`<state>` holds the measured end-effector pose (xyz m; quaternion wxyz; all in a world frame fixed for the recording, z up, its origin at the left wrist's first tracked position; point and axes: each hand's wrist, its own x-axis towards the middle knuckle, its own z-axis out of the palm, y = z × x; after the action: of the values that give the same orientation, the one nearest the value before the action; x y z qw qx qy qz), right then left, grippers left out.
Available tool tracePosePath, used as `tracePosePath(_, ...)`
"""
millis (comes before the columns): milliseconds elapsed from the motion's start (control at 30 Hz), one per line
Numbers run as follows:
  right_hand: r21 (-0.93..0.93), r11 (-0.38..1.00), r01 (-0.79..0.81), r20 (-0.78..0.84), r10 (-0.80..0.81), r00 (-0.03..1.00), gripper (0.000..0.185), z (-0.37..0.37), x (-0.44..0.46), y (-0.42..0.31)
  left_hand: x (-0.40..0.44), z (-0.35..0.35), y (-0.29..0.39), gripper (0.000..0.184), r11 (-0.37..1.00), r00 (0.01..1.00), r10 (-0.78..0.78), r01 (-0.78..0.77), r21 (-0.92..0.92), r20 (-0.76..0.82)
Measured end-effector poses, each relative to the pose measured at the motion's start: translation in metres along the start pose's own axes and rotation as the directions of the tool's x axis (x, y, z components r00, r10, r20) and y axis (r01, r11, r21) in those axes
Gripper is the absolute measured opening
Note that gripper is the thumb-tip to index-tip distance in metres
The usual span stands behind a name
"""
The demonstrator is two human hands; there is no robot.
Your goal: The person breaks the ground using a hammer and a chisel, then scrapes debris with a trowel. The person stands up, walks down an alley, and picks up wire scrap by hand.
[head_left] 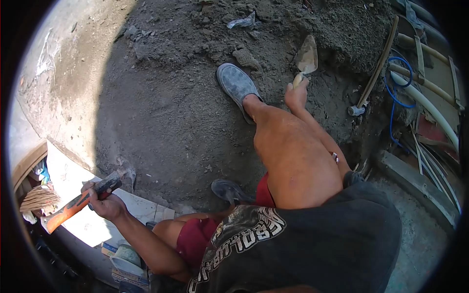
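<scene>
My left hand (108,204) is closed around a hammer with an orange and black handle (66,213). Its dark head sits by my fingers, and the orange end points down to the left. On the other side, my right hand (296,94) grips a pointed trowel (308,56) by its pale handle. The trowel's blade, dulled with grey dirt or mortar, is over the loose soil (273,34) and points away from me; I cannot tell whether it touches. My grey shoe (237,82) stands on the dirt left of the trowel.
White tiles (139,200) and a stick broom (40,198) lie at the left. A bucket-like container (128,256) stands near my left arm. To the right are a long-handled hammer (359,108), a blue hose (392,93), pipes (430,100) and a concrete beam (415,183).
</scene>
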<state>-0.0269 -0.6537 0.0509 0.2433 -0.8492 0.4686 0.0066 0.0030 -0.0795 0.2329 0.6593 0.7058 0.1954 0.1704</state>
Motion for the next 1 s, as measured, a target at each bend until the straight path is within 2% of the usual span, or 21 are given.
tracePosePath(67, 0.023, 0.927, -0.375, -0.01, 0.375, 0.927, 0.058, 0.01, 0.008, 0.046, -0.002, -0.005, 0.001, 0.022, 1.0, 1.0, 0.019, -0.019, -0.023, 0.008)
tracePosePath(100, 0.022, 0.927, -0.374, -0.014, 0.374, 0.927, 0.058, 0.006, 0.001, 0.045, -0.003, -0.005, 0.002, 0.022, 0.999, 1.0, 0.016, -0.017, -0.033, -0.025)
tracePosePath(167, -0.131, 0.906, -0.402, 0.109, 0.416, 0.903, 0.053, 0.012, -0.012, 0.038, -0.005, -0.005, 0.004, 0.023, 0.999, 0.997, 0.021, -0.024, -0.032, -0.067)
tracePosePath(300, -0.045, 0.943, -0.33, 0.06, 0.332, 0.941, 0.058, 0.035, -0.017, 0.026, -0.009, -0.009, 0.008, 0.024, 1.0, 0.998, -0.014, 0.014, -0.002, -0.058)
tracePosePath(333, -0.071, 0.994, -0.084, 0.162, 0.095, 0.982, 0.061, 0.026, -0.018, 0.014, -0.006, -0.005, 0.009, 0.024, 1.0, 0.997, -0.019, 0.019, -0.001, -0.078)
tracePosePath(367, -0.074, 0.984, 0.164, 0.269, -0.138, 0.953, 0.064, 0.018, -0.022, 0.004, -0.006, 0.0, 0.009, 0.024, 0.999, 0.992, -0.029, 0.027, -0.025, -0.121)
tracePosePath(400, -0.075, 0.985, 0.156, 0.265, -0.132, 0.955, 0.064, 0.013, -0.024, -0.01, -0.003, 0.002, 0.008, 0.024, 0.999, 0.993, -0.03, 0.028, -0.025, -0.113)
tracePosePath(467, -0.036, 0.881, 0.471, 0.336, -0.433, 0.836, 0.068, 0.009, -0.02, -0.041, 0.0, 0.005, 0.005, 0.024, 1.0, 0.993, -0.004, 0.002, -0.019, -0.117)
tracePosePath(533, 0.001, 0.907, 0.421, 0.341, -0.396, 0.853, 0.066, 0.012, -0.019, -0.049, 0.001, 0.006, 0.004, 0.023, 1.0, 0.997, -0.001, -0.001, -0.026, -0.073)
tracePosePath(600, 0.016, 0.963, 0.269, 0.035, -0.269, 0.962, 0.063, 0.027, -0.003, -0.031, 0.001, -0.005, 0.002, 0.023, 1.0, 0.999, 0.002, -0.003, -0.023, -0.047)
tracePosePath(667, 0.156, 0.98, -0.121, -0.018, 0.126, 0.992, 0.059, 0.021, -0.004, -0.03, 0.001, -0.021, -0.005, 0.02, 0.995, 0.997, -0.009, 0.016, -0.094, 0.073)
tracePosePath(733, 0.121, 0.93, -0.347, 0.017, 0.347, 0.938, 0.057, 0.035, -0.006, 0.001, -0.001, -0.012, -0.002, 0.02, 0.995, 1.0, -0.002, 0.005, -0.096, 0.031)
tracePosePath(800, 0.015, 0.964, -0.266, 0.105, 0.263, 0.959, 0.058, 0.045, -0.03, 0.012, -0.002, -0.006, -0.001, 0.022, 0.999, 0.992, -0.01, 0.003, -0.054, -0.124)
tracePosePath(833, 0.017, 0.97, -0.242, 0.107, 0.239, 0.965, 0.058, 0.073, -0.011, 0.033, 0.0, -0.004, -0.003, 0.022, 0.998, 0.989, -0.004, -0.005, -0.062, -0.145)
tracePosePath(867, 0.182, 0.97, -0.162, 0.298, 0.102, 0.949, 0.059, 0.104, 0.003, 0.07, -0.001, -0.007, -0.002, 0.021, 0.998, 0.992, -0.026, 0.019, -0.065, -0.12)
tracePosePath(900, 0.351, 0.927, -0.13, 0.452, -0.046, 0.891, 0.06, 0.113, 0.002, 0.088, -0.001, -0.01, -0.001, 0.021, 0.997, 0.995, -0.055, 0.05, -0.061, -0.078)
tracePosePath(967, 0.041, 0.988, 0.151, 0.511, -0.151, 0.846, 0.062, 0.058, -0.01, 0.001, 0.004, -0.011, -0.004, 0.02, 0.997, 0.997, -0.053, 0.049, -0.062, -0.06)
tracePosePath(1000, -0.099, 0.949, 0.3, 0.538, -0.202, 0.818, 0.063, 0.029, -0.017, -0.045, 0.006, -0.008, -0.007, 0.02, 0.997, 0.997, -0.043, 0.038, -0.072, -0.063)
